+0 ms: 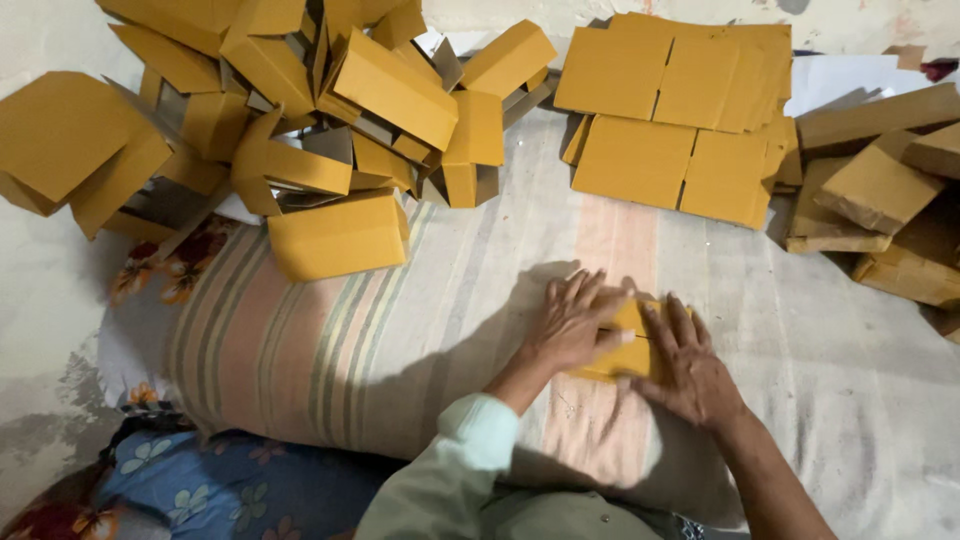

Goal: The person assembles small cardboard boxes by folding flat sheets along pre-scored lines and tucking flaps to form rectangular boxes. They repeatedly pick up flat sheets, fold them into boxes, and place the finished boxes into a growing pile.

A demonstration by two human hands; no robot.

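Observation:
My left hand and my right hand both press flat on a small yellow cardboard box piece lying on a striped cloth. The hands cover most of the piece; only its middle strip and lower left corner show. My left fingers lie over its left half, my right palm over its right half. A pale green sleeve covers my left forearm.
A heap of folded yellow boxes lies at the upper left, one box nearest me. Flat unfolded yellow sheets are stacked at the top centre. Bundles of brown cardboard sit at the right. Blue flowered fabric is at lower left.

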